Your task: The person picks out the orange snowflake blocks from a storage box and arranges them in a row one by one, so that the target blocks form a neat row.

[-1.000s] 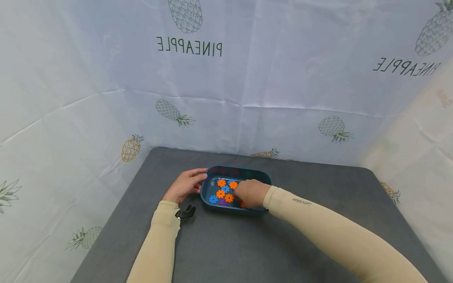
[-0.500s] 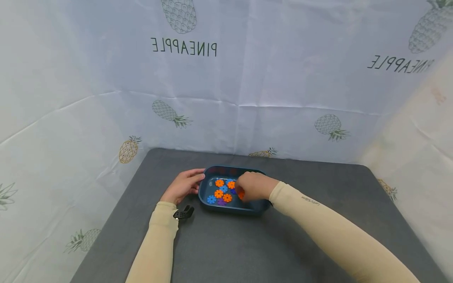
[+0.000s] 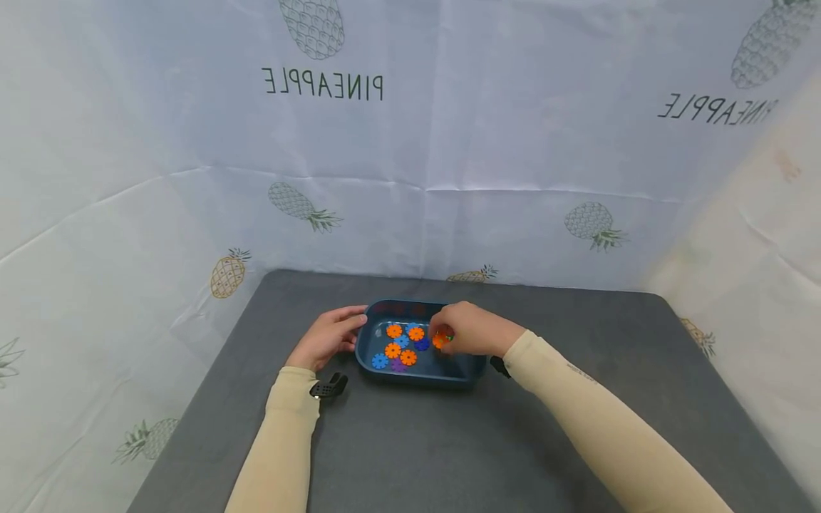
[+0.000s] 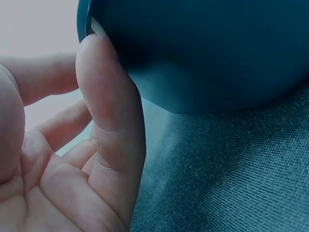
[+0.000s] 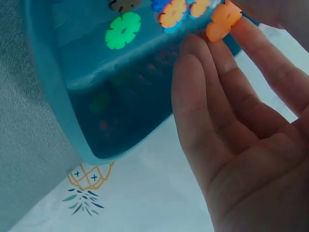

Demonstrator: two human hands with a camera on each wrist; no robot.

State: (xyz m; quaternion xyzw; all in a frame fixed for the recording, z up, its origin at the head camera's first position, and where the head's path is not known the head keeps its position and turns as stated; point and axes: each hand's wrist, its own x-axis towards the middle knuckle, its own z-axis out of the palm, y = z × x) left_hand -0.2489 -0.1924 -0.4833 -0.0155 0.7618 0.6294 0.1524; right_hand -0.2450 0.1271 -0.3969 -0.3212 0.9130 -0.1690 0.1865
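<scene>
A dark blue-teal tray (image 3: 417, 382) stands on the grey table and holds several flower-shaped plastic discs. At its left end, my left hand (image 3: 327, 336) grips the rim; in the left wrist view the thumb (image 4: 111, 106) lies on the wall, other fingers behind it. My right hand (image 3: 473, 330) is over the tray's right half, pinching an orange flower disc (image 5: 223, 21) between thumb and fingertips. Orange discs (image 3: 408, 358), blue discs (image 3: 380, 361), a dark blue disc (image 3: 421, 344) and a purple disc (image 3: 398, 365) lie to its left. A green disc (image 5: 123, 30) shows in the right wrist view.
The grey cloth-covered table (image 3: 410, 449) extends around the tray. White curtains (image 3: 494, 149) with pineapple prints hang behind and at both sides. Black bands circle both wrists, and light sleeves cover the arms.
My right hand has drawn up and back from among the discs, now with an orange disc in its fingertips. A dark blue disc has come into view. The left hand keeps its place at the tray.
</scene>
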